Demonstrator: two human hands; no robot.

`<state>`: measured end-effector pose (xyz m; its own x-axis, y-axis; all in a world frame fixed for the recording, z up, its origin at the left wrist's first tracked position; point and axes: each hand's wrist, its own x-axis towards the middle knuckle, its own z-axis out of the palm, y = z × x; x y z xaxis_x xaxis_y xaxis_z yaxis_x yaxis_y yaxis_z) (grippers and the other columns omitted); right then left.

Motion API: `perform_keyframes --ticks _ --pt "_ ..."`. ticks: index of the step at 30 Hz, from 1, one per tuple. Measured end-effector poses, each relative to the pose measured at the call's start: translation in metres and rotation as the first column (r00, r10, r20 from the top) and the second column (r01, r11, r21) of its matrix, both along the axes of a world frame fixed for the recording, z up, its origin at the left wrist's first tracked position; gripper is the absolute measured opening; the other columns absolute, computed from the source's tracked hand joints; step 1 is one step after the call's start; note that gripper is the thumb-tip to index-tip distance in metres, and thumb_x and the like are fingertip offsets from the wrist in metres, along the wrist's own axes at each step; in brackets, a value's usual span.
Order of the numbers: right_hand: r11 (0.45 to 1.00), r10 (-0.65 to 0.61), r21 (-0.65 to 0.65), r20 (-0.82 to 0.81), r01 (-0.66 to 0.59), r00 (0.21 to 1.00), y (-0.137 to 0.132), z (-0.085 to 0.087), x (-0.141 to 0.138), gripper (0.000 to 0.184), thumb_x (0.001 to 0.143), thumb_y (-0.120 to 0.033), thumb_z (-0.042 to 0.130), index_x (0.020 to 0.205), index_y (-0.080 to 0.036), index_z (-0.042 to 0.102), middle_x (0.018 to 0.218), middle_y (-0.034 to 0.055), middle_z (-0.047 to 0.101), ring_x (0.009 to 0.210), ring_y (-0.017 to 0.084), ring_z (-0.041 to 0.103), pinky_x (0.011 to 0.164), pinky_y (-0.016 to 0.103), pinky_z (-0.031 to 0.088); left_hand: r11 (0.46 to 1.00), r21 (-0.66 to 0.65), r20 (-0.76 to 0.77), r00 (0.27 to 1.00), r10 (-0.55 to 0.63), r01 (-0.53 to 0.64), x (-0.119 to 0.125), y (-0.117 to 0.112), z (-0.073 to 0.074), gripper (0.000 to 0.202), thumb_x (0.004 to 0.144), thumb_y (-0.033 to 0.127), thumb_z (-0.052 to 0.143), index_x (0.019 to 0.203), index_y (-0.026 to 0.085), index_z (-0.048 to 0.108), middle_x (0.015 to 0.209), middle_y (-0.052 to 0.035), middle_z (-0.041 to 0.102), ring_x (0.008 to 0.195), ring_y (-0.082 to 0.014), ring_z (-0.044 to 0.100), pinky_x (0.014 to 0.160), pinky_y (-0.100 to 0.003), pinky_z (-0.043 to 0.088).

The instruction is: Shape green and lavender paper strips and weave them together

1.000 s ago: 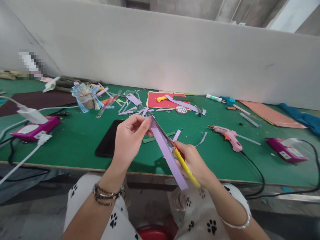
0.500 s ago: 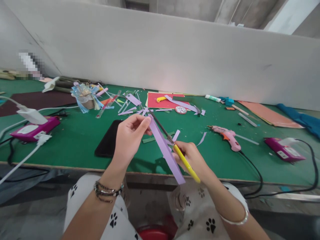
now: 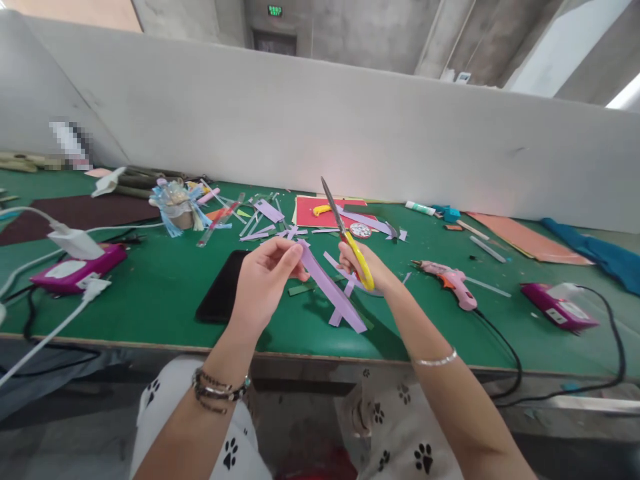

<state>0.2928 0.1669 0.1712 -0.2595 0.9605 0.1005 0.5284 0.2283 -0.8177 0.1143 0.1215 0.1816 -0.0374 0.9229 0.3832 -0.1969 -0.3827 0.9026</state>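
Between the thumb and fingers of my left hand (image 3: pixel 267 280) is the upper end of a purple paper strip (image 3: pixel 333 290), which slants down to the right. My right hand (image 3: pixel 367 267) is closed round the yellow handles of a pair of scissors (image 3: pixel 333 203), blades together and pointing up and away, apart from the strip. Below lie purple paper offcuts (image 3: pixel 345 303) and a green strip (image 3: pixel 300 289). A black phone-like slab (image 3: pixel 220 290) lies beside my left hand, partly covered by it.
A pink glue gun (image 3: pixel 453 280) lies to the right, near a magenta power block (image 3: pixel 557 307); another magenta power block (image 3: pixel 75 270) is at left with cables. Red paper (image 3: pixel 305 212), a yellow-handled tool (image 3: pixel 323 210) and scraps lie behind. A white partition (image 3: pixel 320 120) borders the green table (image 3: pixel 165 300).
The scissors have come away from the strip, their blades swinging upright and closing as my right hand lifts. My left hand keeps its pinch on the strip. The view has tilted up slightly.
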Motion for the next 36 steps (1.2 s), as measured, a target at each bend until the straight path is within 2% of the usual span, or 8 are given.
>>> perform_keyframes --ticks 3,6,11,17,22,27,31,36 --pt "0.975 0.19 0.111 0.011 -0.19 0.982 -0.035 0.001 -0.007 0.048 0.076 -0.067 0.028 0.068 -0.02 0.033 0.064 -0.0027 0.035 0.055 0.009 0.035 0.053 0.026 0.035 0.999 -0.012 0.042 0.999 -0.035 0.035 0.0 -0.001 0.002 0.023 0.069 0.035 0.063 0.059 0.017 0.053 0.048 0.0054 0.052 0.039 -0.0052 0.051 0.041 -0.014 0.046" --pt "0.946 0.268 0.176 0.039 -0.271 0.963 -0.058 0.003 -0.009 0.05 0.073 -0.07 0.031 0.072 -0.02 0.032 0.066 -0.0029 0.033 0.056 0.01 0.031 0.051 0.025 0.032 1.0 -0.012 0.038 0.999 -0.012 0.012 0.0 -0.003 0.002 0.023 0.07 0.035 0.062 0.059 0.018 0.053 0.048 0.0052 0.052 0.04 -0.005 0.051 0.041 -0.014 0.046" --pt "0.953 0.236 0.157 0.142 -0.258 0.961 -0.065 0.001 -0.005 0.051 0.072 -0.071 0.032 0.071 -0.02 0.031 0.061 -0.0041 0.032 0.052 0.009 0.027 0.049 0.024 0.028 0.998 0.013 0.045 0.997 0.058 -0.058 -0.001 -0.002 0.0 0.019 0.071 0.033 0.062 0.061 0.018 0.055 0.049 0.0053 0.053 0.041 -0.0052 0.052 0.042 -0.014 0.046" --pt "0.952 0.272 0.083 0.214 -0.295 0.938 -0.068 -0.001 -0.002 0.048 0.073 -0.068 0.032 0.067 -0.02 0.029 0.058 -0.0039 0.036 0.05 0.009 0.029 0.048 0.023 0.027 0.991 0.025 0.031 0.991 0.13 -0.131 -0.001 0.0 -0.001 0.019 0.069 0.033 0.063 0.061 0.018 0.056 0.049 0.0052 0.056 0.04 -0.0049 0.052 0.041 -0.014 0.046" --pt "0.969 0.161 0.13 0.304 -0.209 0.939 -0.072 -0.001 -0.003 0.046 0.073 -0.067 0.033 0.066 -0.021 0.027 0.055 -0.0043 0.035 0.048 0.009 0.025 0.048 0.024 0.026 0.985 0.05 0.011 0.986 0.164 -0.164 0.0 0.0 -0.002 0.016 0.072 0.029 0.061 0.061 0.018 0.056 0.05 0.0056 0.057 0.042 -0.0043 0.053 0.042 -0.012 0.046" --pt "0.974 0.115 0.148 0.337 -0.173 0.934 -0.073 -0.001 -0.004 0.04 0.074 -0.059 0.035 0.065 -0.021 0.028 0.053 -0.0041 0.035 0.047 0.01 0.026 0.048 0.023 0.026 0.977 0.063 -0.035 0.978 0.207 -0.205 0.0 0.0 -0.005 0.018 0.074 0.031 0.06 0.063 0.018 0.056 0.051 0.0051 0.057 0.042 -0.0056 0.055 0.042 -0.014 0.047" --pt "0.979 0.058 0.159 0.389 -0.129 0.919 -0.073 0.001 -0.006 0.03 0.073 -0.05 0.039 0.069 -0.02 0.036 0.054 -0.0031 0.04 0.047 0.01 0.03 0.049 0.023 0.025 0.971 0.083 -0.053 0.972 0.231 -0.226 -0.001 0.001 -0.006 0.017 0.074 0.032 0.06 0.064 0.018 0.057 0.052 0.0046 0.059 0.044 -0.0063 0.057 0.044 -0.014 0.048" --pt "0.985 0.043 0.138 0.405 -0.107 0.913 -0.074 0.002 -0.007 0.02 0.067 -0.038 0.046 0.07 -0.021 0.036 0.054 -0.0041 0.04 0.046 0.01 0.032 0.049 0.022 0.022 0.969 0.088 -0.034 0.972 0.234 -0.231 -0.001 0.001 -0.006 0.016 0.074 0.031 0.059 0.065 0.018 0.058 0.052 0.0053 0.059 0.043 -0.0061 0.056 0.043 -0.014 0.048"
